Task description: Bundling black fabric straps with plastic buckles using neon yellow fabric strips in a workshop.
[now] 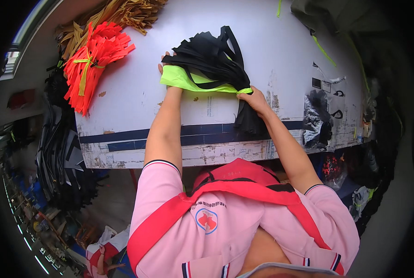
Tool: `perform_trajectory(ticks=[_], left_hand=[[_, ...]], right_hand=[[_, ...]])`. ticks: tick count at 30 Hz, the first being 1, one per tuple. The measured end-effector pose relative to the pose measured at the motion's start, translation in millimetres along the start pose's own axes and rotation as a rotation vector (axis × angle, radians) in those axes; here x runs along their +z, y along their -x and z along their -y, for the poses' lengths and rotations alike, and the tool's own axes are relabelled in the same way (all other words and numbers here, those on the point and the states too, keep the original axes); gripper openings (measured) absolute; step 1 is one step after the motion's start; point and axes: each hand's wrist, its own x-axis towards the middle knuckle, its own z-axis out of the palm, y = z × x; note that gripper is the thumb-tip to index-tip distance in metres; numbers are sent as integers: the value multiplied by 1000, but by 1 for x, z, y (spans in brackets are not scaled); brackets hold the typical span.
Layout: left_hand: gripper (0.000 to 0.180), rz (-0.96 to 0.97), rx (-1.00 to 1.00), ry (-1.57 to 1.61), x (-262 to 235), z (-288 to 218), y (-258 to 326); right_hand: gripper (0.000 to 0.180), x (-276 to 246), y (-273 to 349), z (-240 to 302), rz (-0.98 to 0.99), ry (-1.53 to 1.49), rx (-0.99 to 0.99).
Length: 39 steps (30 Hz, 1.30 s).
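Note:
A bundle of black fabric strips (211,55) lies over the table, its long ends fanned to the far left and a short tail hanging nearer me. A bright yellow-green cloth strip (181,78) runs along its near side and reaches the gathered neck. My right hand (257,101) is closed round that neck, with thumb and fingers at the green band. Under the fanned ends and the green cloth lies my left hand (163,59). Only its fingertips show past the left edge, stretched and apart; the palm and thumb are covered.
On the white table (137,102), a red-orange strip bundle (89,67) tied with yellow-green lies at left. Tan strips (109,21) are heaped behind it. Dark strips (59,148) hang off the left side. Dark fabric (336,16) covers the far right corner. Another person (107,252) is at lower left.

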Motion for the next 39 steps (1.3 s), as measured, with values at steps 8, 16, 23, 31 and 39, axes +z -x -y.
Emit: perform_trajectory(ticks=[8, 16, 23, 31, 39], left_hand=[[25, -126, -363, -1545, 63, -3, 160], [51, -199, -1207, -149, 141, 65, 298], [36, -215, -1132, 144, 160, 55, 299], [29, -177, -1127, -185, 143, 68, 294], [51, -75, -876, -691, 128, 91, 307]], right_hand=[[53, -14, 90, -40, 603, -1203, 374], [68, 30, 169, -69, 599, -1067, 548], [52, -14, 183, -51, 445, -94, 197], [31, -26, 168, 16, -43, 84, -167], [25, 19, 132, 6, -9, 445, -315]])
